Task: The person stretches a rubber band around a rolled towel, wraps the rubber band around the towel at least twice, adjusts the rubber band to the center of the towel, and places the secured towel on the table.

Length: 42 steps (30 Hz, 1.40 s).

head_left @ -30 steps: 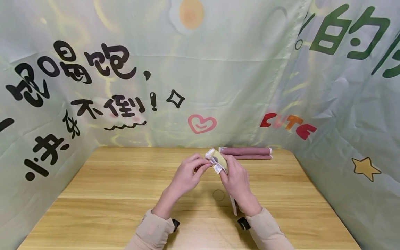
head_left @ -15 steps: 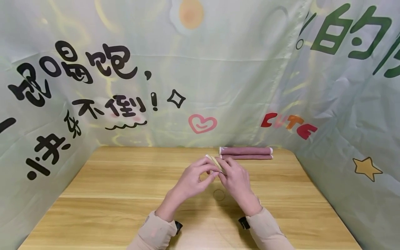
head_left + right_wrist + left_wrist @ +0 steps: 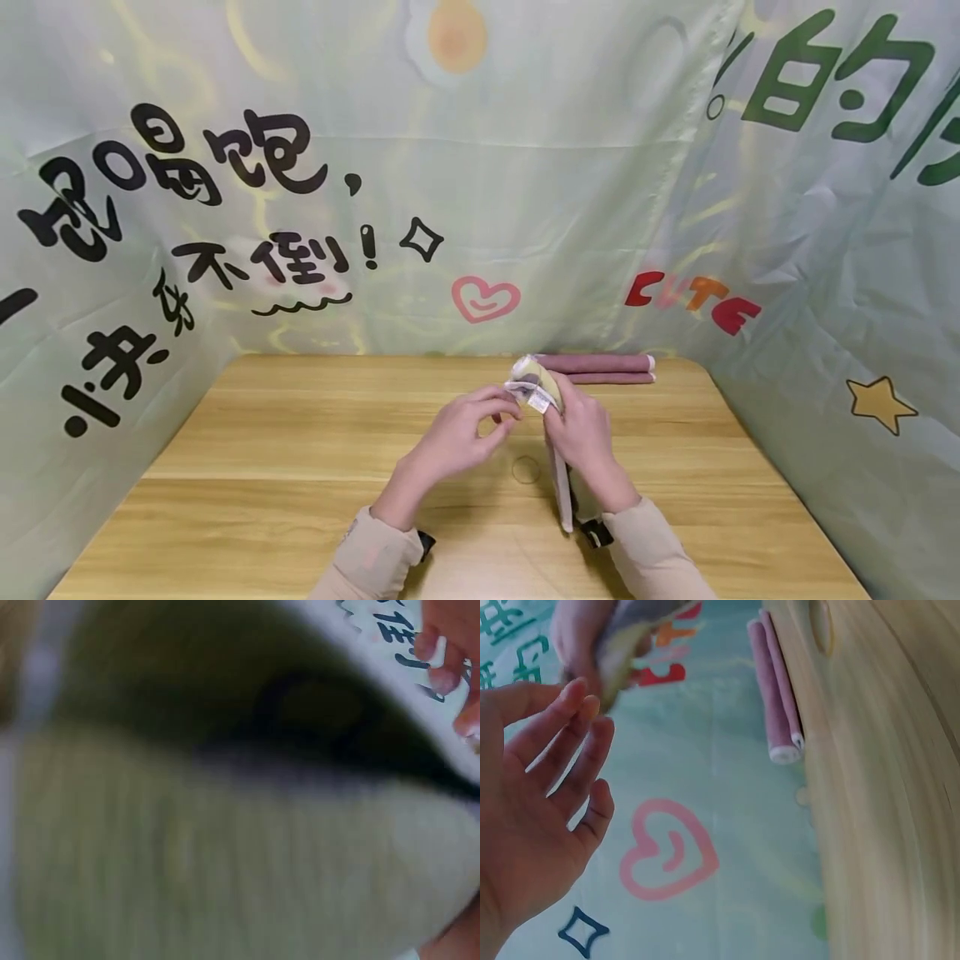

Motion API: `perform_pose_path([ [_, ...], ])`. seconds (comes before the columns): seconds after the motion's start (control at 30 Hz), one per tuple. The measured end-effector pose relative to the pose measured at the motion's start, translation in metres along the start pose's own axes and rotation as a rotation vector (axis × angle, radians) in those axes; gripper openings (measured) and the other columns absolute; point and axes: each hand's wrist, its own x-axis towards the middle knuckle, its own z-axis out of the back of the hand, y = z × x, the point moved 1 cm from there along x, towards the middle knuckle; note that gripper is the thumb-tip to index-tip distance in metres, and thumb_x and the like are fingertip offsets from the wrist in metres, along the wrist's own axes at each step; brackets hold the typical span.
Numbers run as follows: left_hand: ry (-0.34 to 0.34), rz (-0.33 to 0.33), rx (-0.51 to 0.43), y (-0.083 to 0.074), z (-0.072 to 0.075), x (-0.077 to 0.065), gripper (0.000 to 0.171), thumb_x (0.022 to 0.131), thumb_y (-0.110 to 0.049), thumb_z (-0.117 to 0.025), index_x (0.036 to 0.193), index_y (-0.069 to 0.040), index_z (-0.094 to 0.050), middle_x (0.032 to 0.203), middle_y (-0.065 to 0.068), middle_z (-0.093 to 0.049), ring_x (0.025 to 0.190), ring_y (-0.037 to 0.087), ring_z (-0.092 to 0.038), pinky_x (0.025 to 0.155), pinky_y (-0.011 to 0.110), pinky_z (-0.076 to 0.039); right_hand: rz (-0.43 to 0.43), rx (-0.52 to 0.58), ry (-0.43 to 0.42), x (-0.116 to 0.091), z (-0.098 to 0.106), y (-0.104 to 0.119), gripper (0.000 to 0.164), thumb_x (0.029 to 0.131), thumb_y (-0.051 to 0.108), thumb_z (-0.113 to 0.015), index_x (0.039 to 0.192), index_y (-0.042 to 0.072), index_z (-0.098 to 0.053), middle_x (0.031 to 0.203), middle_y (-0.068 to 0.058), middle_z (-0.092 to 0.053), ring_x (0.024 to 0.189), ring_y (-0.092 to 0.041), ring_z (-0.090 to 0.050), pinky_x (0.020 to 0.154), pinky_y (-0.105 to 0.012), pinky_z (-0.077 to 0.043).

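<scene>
My right hand [image 3: 585,429] grips a small towel [image 3: 553,385], pale yellow and grey with white edging and a white label. Part of the towel stands up above the fingers, and a strip of it hangs below the palm toward the table. My left hand [image 3: 459,429] is just left of the towel, thumb and fingers loosely bent with a gap between them. In the left wrist view the left hand [image 3: 544,787] holds nothing, and the towel is blurred beyond its fingertips. The towel [image 3: 225,862] fills most of the right wrist view, hiding most of the right hand.
A mauve cloth with white ends, rolled into two parallel rolls [image 3: 600,364], lies at the back of the wooden table [image 3: 285,450]. A faint ring [image 3: 526,469] shows on the tabletop between the forearms. Printed fabric curtains [image 3: 480,200] enclose the back and sides.
Both hands met at the towel half a second ago. Now the left fingers have come off it, and the right hand has moved slightly right with the towel, whose hanging strip shows again.
</scene>
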Motion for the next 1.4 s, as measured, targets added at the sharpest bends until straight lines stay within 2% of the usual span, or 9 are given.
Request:
perform_pose_path([
  [0.23, 0.024, 0.106, -0.103, 0.016, -0.004, -0.001, 0.051, 0.099, -0.016, -0.07, 0.148, -0.016, -0.057, 0.154, 0.002, -0.053, 0.141, 0.024, -0.049, 0.118, 0.046, -0.04, 0.216, 0.204, -0.027, -0.001, 0.0, 0.005, 0.036, 0.092, 0.009, -0.062, 0.127, 0.005, -0.065, 0.096, -0.017, -0.074, 0.072, -0.03, -0.068, 0.059, -0.048, -0.054],
  [0.33, 0.101, 0.091, -0.067, 0.017, -0.009, 0.0, 0.055, 0.1, -0.017, -0.07, 0.152, -0.017, -0.052, 0.151, 0.002, -0.055, 0.136, 0.024, -0.053, 0.114, 0.045, -0.043, 0.246, 0.29, -0.086, 0.0, 0.001, 0.006, 0.037, 0.091, 0.004, -0.064, 0.128, 0.001, -0.064, 0.101, -0.02, -0.075, 0.071, -0.026, -0.067, 0.059, -0.045, -0.056],
  [0.53, 0.118, 0.009, 0.01, 0.012, -0.013, 0.001, 0.029, 0.099, 0.001, -0.062, 0.122, -0.014, -0.07, 0.123, -0.002, -0.071, 0.115, 0.021, -0.062, 0.101, 0.039, -0.051, 0.127, 0.285, -0.192, 0.003, 0.004, 0.0, 0.031, 0.092, 0.002, -0.061, 0.122, -0.002, -0.062, 0.089, -0.021, -0.07, 0.061, -0.024, -0.058, 0.053, -0.044, -0.05],
  [0.73, -0.026, -0.155, 0.117, -0.006, -0.005, 0.003, 0.048, 0.086, 0.021, -0.051, 0.086, -0.02, -0.074, 0.097, -0.008, -0.075, 0.118, 0.022, -0.06, 0.106, 0.048, -0.045, -0.105, 0.109, -0.047, 0.007, 0.009, -0.006, 0.03, 0.096, 0.013, -0.057, 0.124, 0.006, -0.063, 0.09, -0.024, -0.071, 0.069, -0.044, -0.065, 0.056, -0.059, -0.047],
  [0.9, -0.007, -0.297, -0.249, -0.024, -0.004, 0.005, 0.047, 0.078, 0.03, -0.046, 0.07, -0.011, -0.067, 0.08, 0.0, -0.074, 0.106, 0.017, -0.072, 0.105, 0.033, -0.051, -0.224, 0.005, 0.134, 0.01, 0.011, -0.013, 0.033, 0.101, 0.023, -0.057, 0.131, 0.012, -0.064, 0.092, -0.02, -0.072, 0.078, -0.043, -0.067, 0.061, -0.059, -0.048],
  [1.1, 0.119, -0.299, -0.636, -0.039, -0.002, 0.002, 0.033, 0.086, 0.029, -0.055, 0.083, 0.003, -0.075, 0.091, 0.016, -0.078, 0.08, 0.016, -0.076, 0.074, 0.031, -0.063, -0.151, -0.059, 0.245, 0.008, 0.004, -0.011, 0.032, 0.096, 0.018, -0.062, 0.128, 0.017, -0.063, 0.071, -0.011, -0.063, 0.06, -0.032, -0.059, 0.048, -0.045, -0.043],
  [1.17, 0.135, -0.325, -0.627, -0.043, -0.002, 0.002, 0.019, 0.087, 0.021, -0.069, 0.099, 0.008, -0.077, 0.105, 0.019, -0.077, 0.077, 0.013, -0.074, 0.065, 0.026, -0.061, -0.115, -0.05, 0.266, 0.006, 0.0, -0.008, 0.032, 0.095, 0.015, -0.063, 0.127, 0.017, -0.063, 0.072, -0.012, -0.065, 0.061, -0.031, -0.061, 0.048, -0.045, -0.045],
  [1.23, 0.131, -0.372, -0.571, -0.048, -0.002, 0.002, 0.032, 0.082, 0.01, -0.082, 0.113, 0.011, -0.075, 0.117, 0.018, -0.075, 0.074, 0.006, -0.071, 0.062, 0.02, -0.058, -0.087, -0.036, 0.268, 0.004, -0.003, -0.003, 0.031, 0.094, 0.013, -0.064, 0.125, 0.016, -0.063, 0.075, -0.013, -0.068, 0.064, -0.034, -0.065, 0.05, -0.048, -0.048],
  [1.4, 0.04, -0.556, -0.16, -0.059, -0.009, 0.005, 0.089, 0.063, -0.034, -0.098, 0.137, 0.003, -0.064, 0.146, 0.01, -0.061, 0.125, 0.003, -0.062, 0.101, 0.021, -0.051, -0.015, 0.033, 0.206, 0.001, -0.007, 0.004, 0.026, 0.094, 0.007, -0.065, 0.119, 0.012, -0.061, 0.079, -0.015, -0.07, 0.069, -0.037, -0.069, 0.052, -0.048, -0.051],
])
